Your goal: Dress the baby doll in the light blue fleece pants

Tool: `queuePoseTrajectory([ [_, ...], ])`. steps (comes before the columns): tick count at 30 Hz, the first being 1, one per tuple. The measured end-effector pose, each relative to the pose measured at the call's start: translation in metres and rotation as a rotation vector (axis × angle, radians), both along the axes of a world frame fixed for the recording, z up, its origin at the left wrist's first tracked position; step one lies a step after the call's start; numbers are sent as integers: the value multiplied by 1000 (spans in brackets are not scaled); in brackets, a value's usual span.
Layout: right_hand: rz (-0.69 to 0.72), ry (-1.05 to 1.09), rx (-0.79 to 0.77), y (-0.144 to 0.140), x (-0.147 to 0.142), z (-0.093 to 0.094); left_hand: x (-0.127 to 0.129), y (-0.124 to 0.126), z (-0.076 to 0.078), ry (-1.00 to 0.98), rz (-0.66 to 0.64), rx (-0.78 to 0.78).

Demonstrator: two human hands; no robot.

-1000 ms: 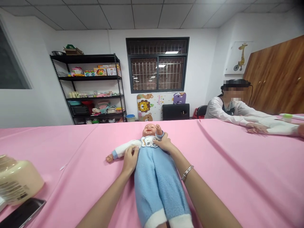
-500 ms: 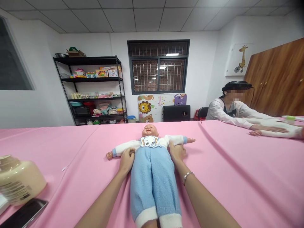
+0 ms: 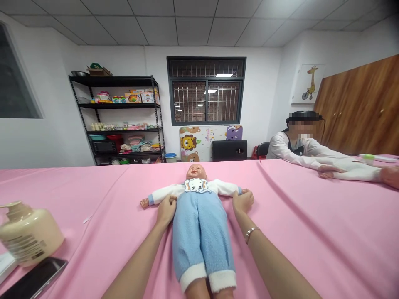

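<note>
A baby doll point(image 3: 199, 220) lies on its back on the pink tablecloth point(image 3: 102, 232), head away from me and arms spread. It wears a white-sleeved top with an elephant face and fuzzy blue trousers. My left hand point(image 3: 166, 208) rests with bent fingers against the doll's side, just below the sleeve on the left; its fingers are closed at the clothing. At the end of the other sleeve, my right hand point(image 3: 243, 202) is closed around the doll's wrist and hand, which it mostly covers. A silver bracelet point(image 3: 251, 234) circles my right wrist.
A cream pump bottle point(image 3: 33, 236) and a dark phone point(image 3: 34, 280) are at the near left. Across the table on the right, a person point(image 3: 289, 145) wearing a headset reaches over another doll point(image 3: 355, 170). Black shelves point(image 3: 118, 106) stand behind.
My right hand has slid outward along the doll's arm, from near the upper sleeve to the wrist. My left hand stays at the doll's side. The view has shifted slightly.
</note>
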State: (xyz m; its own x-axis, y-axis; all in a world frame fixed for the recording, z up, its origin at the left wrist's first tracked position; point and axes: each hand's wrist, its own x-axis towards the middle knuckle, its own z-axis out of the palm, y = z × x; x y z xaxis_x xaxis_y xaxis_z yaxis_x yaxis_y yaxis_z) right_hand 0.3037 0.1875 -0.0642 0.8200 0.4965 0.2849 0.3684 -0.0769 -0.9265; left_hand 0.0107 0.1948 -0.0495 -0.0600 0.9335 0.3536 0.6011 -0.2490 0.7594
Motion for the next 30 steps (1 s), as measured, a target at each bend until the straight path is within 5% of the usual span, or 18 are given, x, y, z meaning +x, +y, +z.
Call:
queuePoseTrajectory([
  [5,299,-42,27,-23,-5,-2,0,2,-3,-175,-148,-13],
  [10,1035,47,69,-39,-21,1,0,-5,-4,-339,-447,-48],
  [12,1172,41,44,-40,-22,4,-2,-7,-3,-304,-433,-35],
  [17,722,-150,-13,-27,-8,6,-5,-5,1,-86,-64,99],
  [19,626,-168,-30,-24,-2,2,-3,-4,1,-5,-15,107],
  [24,601,-259,25,-31,-5,10,-2,1,-3,40,-65,31],
  [27,581,-237,141,-56,-22,42,-3,4,-6,5,-55,24],
  [30,806,-273,143,-102,-49,78,-4,4,-7,24,-43,34],
])
